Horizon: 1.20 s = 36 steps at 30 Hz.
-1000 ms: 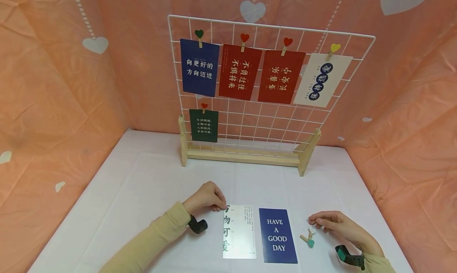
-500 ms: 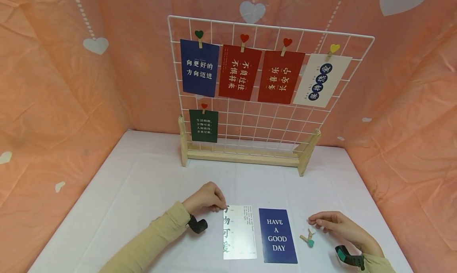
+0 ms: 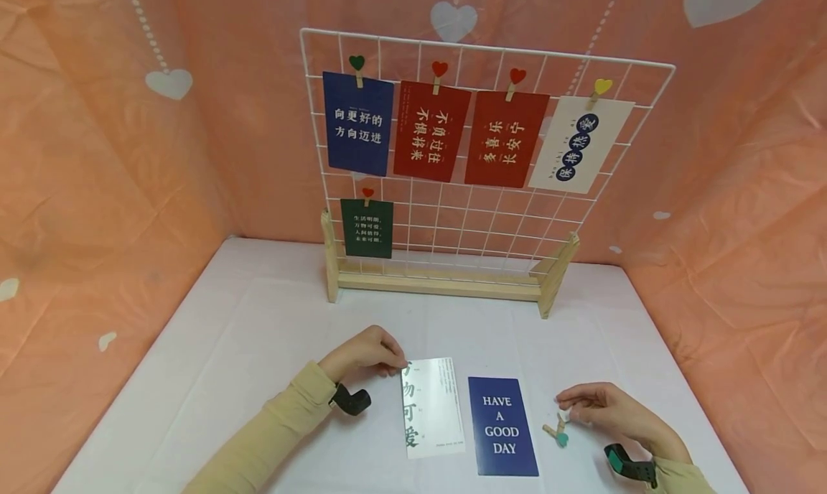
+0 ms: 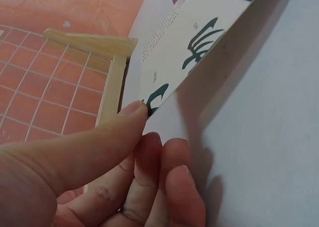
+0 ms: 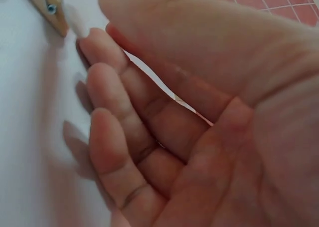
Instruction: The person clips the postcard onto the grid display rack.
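Observation:
My left hand pinches the top left corner of a white card with green Chinese characters. In the left wrist view, the thumb lies over the corner of the white card, which is tilted off the table with a shadow under its edge. My right hand rests low over the table with loosely bent fingers. Two small wooden clothespins, one with a teal heart and one with a white heart, lie by its fingertips. In the right wrist view, the white heart is right at the fingertips.
A blue "HAVE A GOOD DAY" card lies between the hands. Behind stands a white wire grid on a wooden base. Several cards hang from it by heart clothespins, including a green card at lower left.
The left hand has moved slightly up and left, raising the white card, which has shifted away from the table's front. The right hand's fingertips have come a little closer to the white heart clothespin.

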Tool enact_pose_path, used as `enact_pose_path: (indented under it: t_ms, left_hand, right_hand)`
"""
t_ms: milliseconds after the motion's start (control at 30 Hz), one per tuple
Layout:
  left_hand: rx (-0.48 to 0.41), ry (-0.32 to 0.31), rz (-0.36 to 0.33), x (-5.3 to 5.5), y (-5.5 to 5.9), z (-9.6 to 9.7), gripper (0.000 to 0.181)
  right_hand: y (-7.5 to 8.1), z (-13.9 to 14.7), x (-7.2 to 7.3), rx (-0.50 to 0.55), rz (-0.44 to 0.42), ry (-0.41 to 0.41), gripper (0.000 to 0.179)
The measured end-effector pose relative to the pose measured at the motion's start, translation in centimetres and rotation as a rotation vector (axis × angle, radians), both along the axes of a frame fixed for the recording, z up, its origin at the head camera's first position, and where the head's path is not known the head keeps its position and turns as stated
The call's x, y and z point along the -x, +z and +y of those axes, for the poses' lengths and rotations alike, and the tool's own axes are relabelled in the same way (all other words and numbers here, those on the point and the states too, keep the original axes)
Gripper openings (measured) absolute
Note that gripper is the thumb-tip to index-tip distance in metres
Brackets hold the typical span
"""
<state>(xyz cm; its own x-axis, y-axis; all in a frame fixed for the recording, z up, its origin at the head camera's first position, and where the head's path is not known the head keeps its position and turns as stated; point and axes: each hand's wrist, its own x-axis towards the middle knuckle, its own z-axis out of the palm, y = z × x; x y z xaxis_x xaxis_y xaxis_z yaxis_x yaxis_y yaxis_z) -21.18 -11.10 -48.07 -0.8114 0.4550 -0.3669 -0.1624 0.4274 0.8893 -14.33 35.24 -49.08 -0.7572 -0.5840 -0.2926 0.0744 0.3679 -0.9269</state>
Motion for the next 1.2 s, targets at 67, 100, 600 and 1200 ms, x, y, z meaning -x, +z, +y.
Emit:
enact_pose_path:
  t_ms: [67, 100, 600, 1200]
  left_hand:
    - [0.001, 0.001, -0.003, 0.1, 0.0, -0.1, 0.009]
    - [-0.002, 0.003, -0.011, 0.1, -0.1, -0.1, 0.009]
    - [-0.053, 0.066, -0.107, 0.4, -0.1, -0.3, 0.011]
    - [-0.076, 0.079, -0.099, 0.6, 0.3, -0.8, 0.017]
  right_hand:
    - [0.0, -0.1, 0.0, -0.017, 0.016, -0.002, 0.034]
    - [0.0, -0.1, 0.0, -0.023, 0.020, -0.004, 0.033]
    - [0.1, -1.1, 0.1, -0.033, 0.034, -0.006, 0.030]
    - [0.2, -1.4, 0.4, -0.094, 0.018, -0.025, 0.031]
